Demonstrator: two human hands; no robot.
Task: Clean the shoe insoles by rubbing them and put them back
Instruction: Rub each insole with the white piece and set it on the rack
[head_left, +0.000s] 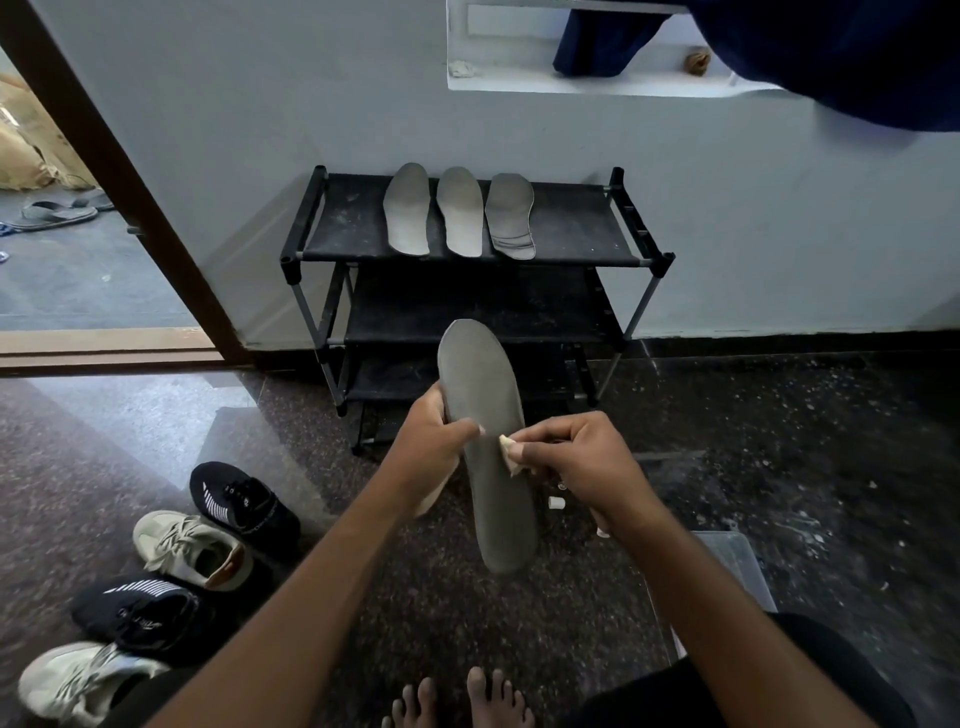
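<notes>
**Speckled stone floor, one insole in hand**

We look down on a dark, polished stone floor (779, 467) flecked with pale grit, which meets a plain pale wall (208, 130). Against that wall stands a black rack (571, 228) with thin metal posts and dusty fabric shelves. On its top shelf three more insoles (460, 213) lie side by side, grey and matte, toes toward the wall. The right-hand one shows ridged lines at its near end.

In front of the rack we see the insole (483, 384) held up off the floor, long and rounded, its flat grey face toward us and its toe tilted away. The left hand (431, 441) grips its left edge, fingers curled behind and the thumb laid across the front. The right hand (576, 457) pinches a small cream wad (511, 452) in curled fingers and presses it against the insole's right side near the middle.

At near left, two black shoes (244, 501) with white stripes and two beige shoes (192, 548) with laces sit on the floor. A clear plastic box (737, 561) lies at near right, partly hidden by the forearm. Dark blue fabric (831, 52) hangs at top right over a wall niche. At far left an open doorway shows grey sandals (57, 213).
</notes>
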